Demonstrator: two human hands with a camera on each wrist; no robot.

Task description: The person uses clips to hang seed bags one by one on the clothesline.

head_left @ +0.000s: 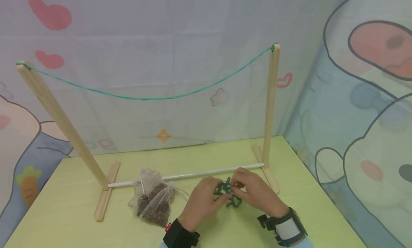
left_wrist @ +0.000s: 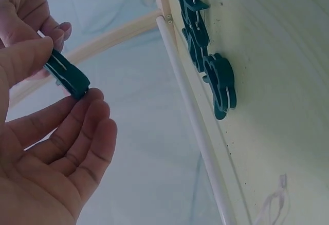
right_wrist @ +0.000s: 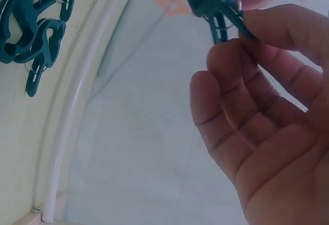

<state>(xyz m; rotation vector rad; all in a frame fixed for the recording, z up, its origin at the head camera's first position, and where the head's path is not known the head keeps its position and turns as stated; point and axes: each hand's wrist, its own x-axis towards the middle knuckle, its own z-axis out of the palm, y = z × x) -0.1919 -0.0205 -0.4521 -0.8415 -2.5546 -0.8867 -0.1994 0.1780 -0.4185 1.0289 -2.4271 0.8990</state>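
My left hand (head_left: 202,201) and right hand (head_left: 255,191) meet low over the table, both holding one dark green plastic spring clip (left_wrist: 70,77). In the left wrist view, the left thumb and fingertips pinch that clip. The right wrist view shows the right thumb and index finger pinching the clip's handles, the left fingers at its other end. More green clips (left_wrist: 220,83) lie on the table close by the hands, some overlapping. In the head view the hands partly hide the clips, so the held one is hard to separate from those beneath.
A wooden stand has a left post (head_left: 61,123), a right post (head_left: 271,108) and a white crossbar (head_left: 206,173). Green string (head_left: 141,98) sags between the post tops. Left of my hands lie whitish mesh drawstring bags (head_left: 157,205) with brown and dark contents, on the yellow-green table (head_left: 74,212).
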